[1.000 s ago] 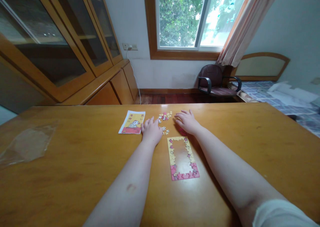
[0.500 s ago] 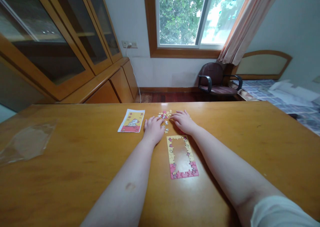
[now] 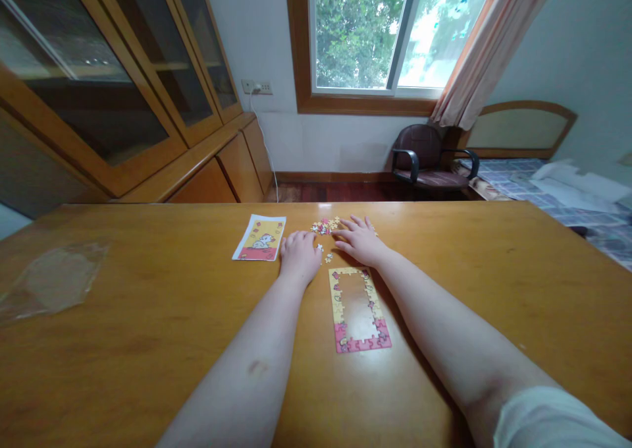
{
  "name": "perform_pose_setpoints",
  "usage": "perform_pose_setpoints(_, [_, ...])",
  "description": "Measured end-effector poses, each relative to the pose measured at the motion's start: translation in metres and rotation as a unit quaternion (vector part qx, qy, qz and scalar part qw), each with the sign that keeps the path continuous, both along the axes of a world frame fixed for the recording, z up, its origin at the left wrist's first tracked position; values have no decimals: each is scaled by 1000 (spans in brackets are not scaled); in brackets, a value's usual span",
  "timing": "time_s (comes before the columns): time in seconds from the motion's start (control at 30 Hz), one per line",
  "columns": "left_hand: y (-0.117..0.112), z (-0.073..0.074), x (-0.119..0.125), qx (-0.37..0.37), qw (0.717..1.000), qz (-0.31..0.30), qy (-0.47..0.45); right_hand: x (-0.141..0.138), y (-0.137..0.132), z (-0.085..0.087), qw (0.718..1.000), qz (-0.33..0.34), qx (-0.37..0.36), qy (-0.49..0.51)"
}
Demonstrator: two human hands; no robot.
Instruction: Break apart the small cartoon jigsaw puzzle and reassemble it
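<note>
My left hand (image 3: 299, 258) rests on the table with its fingers bent and close together. Whatever lies under its fingertips is hidden. Beside its thumb side is a loose puzzle piece (image 3: 320, 247), and another small piece (image 3: 328, 257) lies between the hands. My right hand (image 3: 361, 242) is spread open, palm down, at the right side of a pile of puzzle pieces (image 3: 324, 226); a few pieces show past its fingers. Nearer to me lies a joined puzzle border (image 3: 364, 345), yellow above and pink below, with an open middle.
Left of my left hand lies a picture card (image 3: 259, 238) of a white cat on yellow and pink. A clear plastic bag (image 3: 56, 277) is at the table's left. Beyond the wooden table (image 3: 172, 342) stand a cabinet (image 3: 202, 165), an armchair (image 3: 427, 151) and a bed (image 3: 518, 168).
My left hand has drawn back slightly to the left, its fingers closer together. A loose piece between the hands now lies farther left. My right fingers have spread wider.
</note>
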State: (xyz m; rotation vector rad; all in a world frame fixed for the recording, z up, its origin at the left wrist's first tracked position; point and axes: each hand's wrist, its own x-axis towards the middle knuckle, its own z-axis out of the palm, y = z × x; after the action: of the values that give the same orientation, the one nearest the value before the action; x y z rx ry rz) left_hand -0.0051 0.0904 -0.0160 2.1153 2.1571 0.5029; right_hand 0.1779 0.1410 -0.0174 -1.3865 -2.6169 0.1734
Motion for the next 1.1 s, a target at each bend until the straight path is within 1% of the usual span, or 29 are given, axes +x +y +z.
perform_pose_setpoints(0.1, [-1, -3, 3, -22, 1000, 5, 21, -3, -1, 1, 1000, -1, -11, 1])
perform_pose_setpoints(0.2, [-1, -7, 4, -47, 998, -3, 38, -1, -1, 3, 999, 4, -6, 31])
perform_pose_setpoints(0.33, [0, -12, 4, -61, 997, -18, 33, 10, 3, 10, 995, 49, 13, 90])
perform_pose_setpoints(0.43, [0, -11, 4, -54, 998, -22, 18, 13, 4, 12, 992, 67, 20, 100])
perform_pose_setpoints(0.57, [-1, -4, 5, -19, 999, -23, -11, 5, 1, 8, 997, 23, 44, 67])
perform_pose_setpoints(0.67, [-2, 2, 5, 6, 999, -24, -23, -3, -1, 2, 999, -5, 34, 23])
perform_pose_setpoints(0.77, [-2, 2, 4, 10, 1000, -17, -19, -9, -2, -2, 1000, -12, 18, -3])
perform_pose_setpoints(0.87, [0, -3, 1, -9, 1000, -19, -5, -10, -3, -3, 1000, -9, 6, -4])
perform_pose_setpoints(0.93, [1, -8, -1, -40, 999, -35, 6, -11, -3, -2, 1000, 0, -6, 2])
perform_pose_setpoints(1.0, [2, -13, -3, -61, 996, -57, 13, -13, -4, 0, 999, 20, -23, 12])
perform_pose_setpoints(1.1, [4, -17, -6, -75, 994, -75, 14, -18, -6, 1, 997, 56, -46, 32])
